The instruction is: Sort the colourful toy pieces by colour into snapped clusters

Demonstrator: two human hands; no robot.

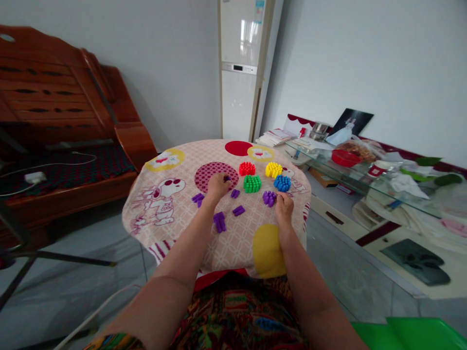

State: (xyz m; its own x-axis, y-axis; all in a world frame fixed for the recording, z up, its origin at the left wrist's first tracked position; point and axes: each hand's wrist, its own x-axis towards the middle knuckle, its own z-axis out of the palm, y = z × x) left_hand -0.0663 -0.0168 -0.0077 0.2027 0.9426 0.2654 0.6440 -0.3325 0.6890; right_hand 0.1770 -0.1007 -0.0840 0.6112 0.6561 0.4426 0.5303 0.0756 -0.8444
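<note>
My left hand (218, 185) is closed in a pinch over the table, with a small purple plastic piece (227, 178) at its fingertips. At the right, my right hand (284, 206) has its fingers closed at the edge of an upright purple group (269, 198); a piece there seems to be in its fingertips, largely hidden. Behind that group stand tight clusters of like pieces: blue (282, 183), yellow (273, 169), green (252, 183) and red (247, 168). Loose purple pieces lie between my hands and nearer me, among them a pair (238, 210) and a bunch (219, 221).
A patterned cloth (233, 248) covers the round table. On the right, a glass-topped cabinet (365, 177) holds papers, bags and a red bowl (345, 158). A wooden bench (134, 143) stands left, and a tall white appliance (239, 102) behind.
</note>
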